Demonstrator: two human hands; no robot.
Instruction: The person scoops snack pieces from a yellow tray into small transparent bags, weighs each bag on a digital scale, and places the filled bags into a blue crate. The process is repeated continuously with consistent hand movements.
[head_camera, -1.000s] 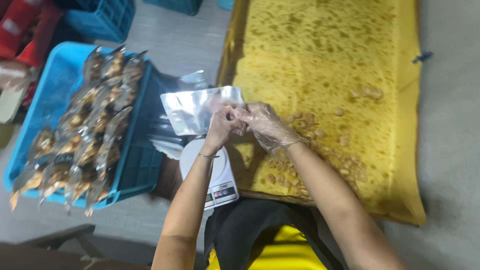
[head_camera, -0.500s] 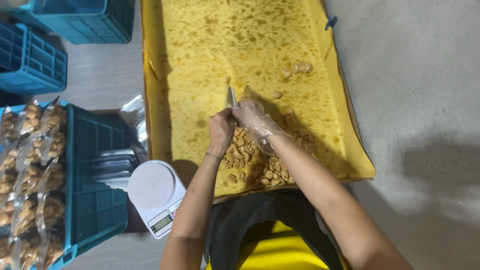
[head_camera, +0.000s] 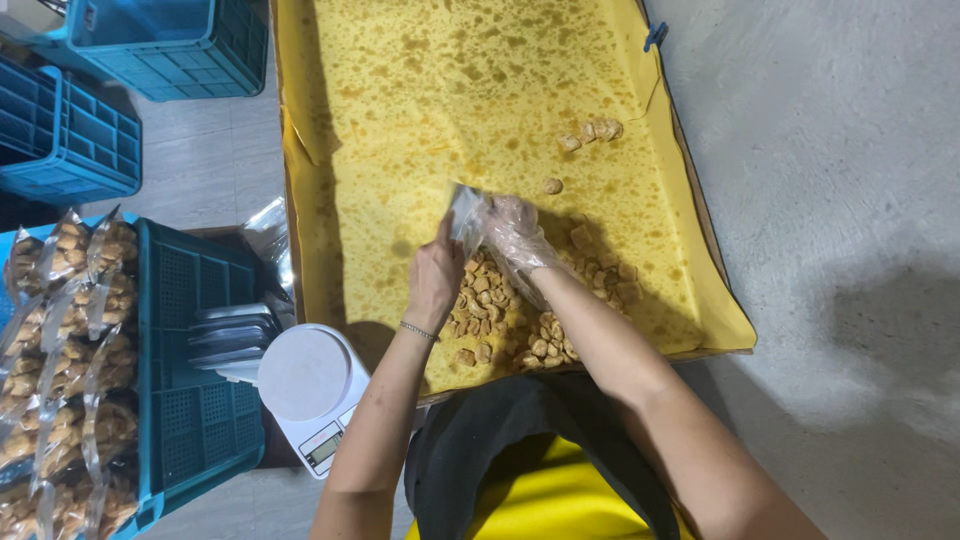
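Note:
My left hand (head_camera: 437, 272) grips the edge of a small clear plastic bag (head_camera: 465, 215) above a pile of golden-brown fried snack pieces (head_camera: 500, 315). My right hand (head_camera: 517, 235), in a thin clear plastic glove, is at the bag's mouth, fingers curled against it. The pile lies at the near end of a large tray lined with oil-stained yellow paper (head_camera: 450, 90). A few loose snack pieces (head_camera: 592, 132) lie further up the paper.
A white digital kitchen scale (head_camera: 308, 382) sits left of my lap. A teal crate (head_camera: 190, 400) holds empty bags and rows of filled snack bags (head_camera: 70, 330). More blue crates (head_camera: 130, 60) stand at the far left. Grey concrete floor (head_camera: 830, 200) lies right.
The view swung from the crate and scale over to the tray. My hands carried the bag from above the scale to the snack pile and now hold it lower over the pieces.

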